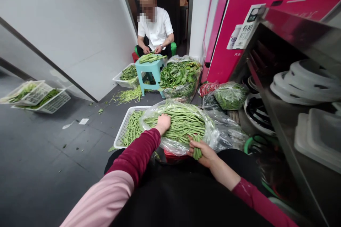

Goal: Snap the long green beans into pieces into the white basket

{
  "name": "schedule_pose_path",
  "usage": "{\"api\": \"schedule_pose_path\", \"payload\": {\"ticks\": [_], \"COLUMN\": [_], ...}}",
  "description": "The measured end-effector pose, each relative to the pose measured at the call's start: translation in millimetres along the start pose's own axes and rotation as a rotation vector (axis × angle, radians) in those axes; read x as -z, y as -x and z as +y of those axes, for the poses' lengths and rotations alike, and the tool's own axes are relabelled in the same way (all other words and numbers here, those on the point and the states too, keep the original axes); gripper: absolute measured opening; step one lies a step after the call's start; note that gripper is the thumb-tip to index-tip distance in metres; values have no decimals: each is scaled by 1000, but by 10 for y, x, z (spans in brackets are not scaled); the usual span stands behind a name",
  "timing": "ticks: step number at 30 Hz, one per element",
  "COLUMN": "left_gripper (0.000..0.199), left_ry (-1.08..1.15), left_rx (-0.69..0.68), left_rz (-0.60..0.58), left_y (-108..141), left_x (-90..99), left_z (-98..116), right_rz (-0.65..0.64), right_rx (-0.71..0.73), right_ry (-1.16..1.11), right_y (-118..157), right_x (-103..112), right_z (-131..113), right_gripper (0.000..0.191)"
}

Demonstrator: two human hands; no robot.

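Observation:
Long green beans lie heaped in an open clear plastic bag in front of me, over something red. My left hand rests at the left part of the heap, its fingers curled down; whether it grips any beans is hidden. At the bag's near right edge, my right hand is closed round a small bunch of green beans, whose ends stick out below the fingers. Just left of the bag, partly under its edge, a white basket holds short bean pieces.
Across from me a person sits handling greens at a light blue stool. Beside it stands a large bag of leafy greens. White baskets lie far left. A metal shelf with white containers rises at right.

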State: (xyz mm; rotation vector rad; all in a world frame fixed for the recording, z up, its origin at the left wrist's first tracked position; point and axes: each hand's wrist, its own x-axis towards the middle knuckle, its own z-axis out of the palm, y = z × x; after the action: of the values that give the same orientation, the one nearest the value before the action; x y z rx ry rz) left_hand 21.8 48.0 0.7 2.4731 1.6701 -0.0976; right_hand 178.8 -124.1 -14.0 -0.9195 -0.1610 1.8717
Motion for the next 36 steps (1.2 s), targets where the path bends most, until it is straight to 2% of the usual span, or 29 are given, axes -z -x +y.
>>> {"api": "schedule_pose_path", "payload": {"ticks": [3,6,9,12,14,16,19,21,25,27,31,33,36], "left_gripper": [22,25,21,21,21,21,26,25,20,20,23,23,21], "left_ry": [-40,24,337,715,843,868,854,868,856,855,1026,1091,1165], "left_rx": [-32,-84,-120,-132,-116,-65,-15,-31,-87,-53,14,-13,-51], "left_rz": [9,4,-52,-127,-146,-158,-168,-154,-102,-158,-409,-436,-416], "left_y": [132,484,944,1341,1517,1628,1720,1747,1709,1655,1582,1585,1602], "left_x": [129,267,272,165,115,119,188,226,213,185,152,157,186], "left_z": [55,164,335,451,439,372,282,277,347,375,408,427,454], "right_rz": [49,74,39,-25,-11,41,121,165,213,228,304,316,303], "right_rx": [35,61,106,174,267,395,557,632,698,717,786,796,779], "right_ry": [-13,22,45,46,71,112,159,157,161,183,196,174,147], "right_y": [-47,-106,-159,-158,-117,-58,28,64,90,91,88,84,76], "right_x": [7,-23,-113,-216,-270,-316,-384,-420,-431,-407,-336,-301,-262], "right_z": [21,52,104,153,163,151,116,98,85,77,7,-48,-109], "right_gripper": [25,23,25,23,24,25,25,25,24,23,23,24,26]}}
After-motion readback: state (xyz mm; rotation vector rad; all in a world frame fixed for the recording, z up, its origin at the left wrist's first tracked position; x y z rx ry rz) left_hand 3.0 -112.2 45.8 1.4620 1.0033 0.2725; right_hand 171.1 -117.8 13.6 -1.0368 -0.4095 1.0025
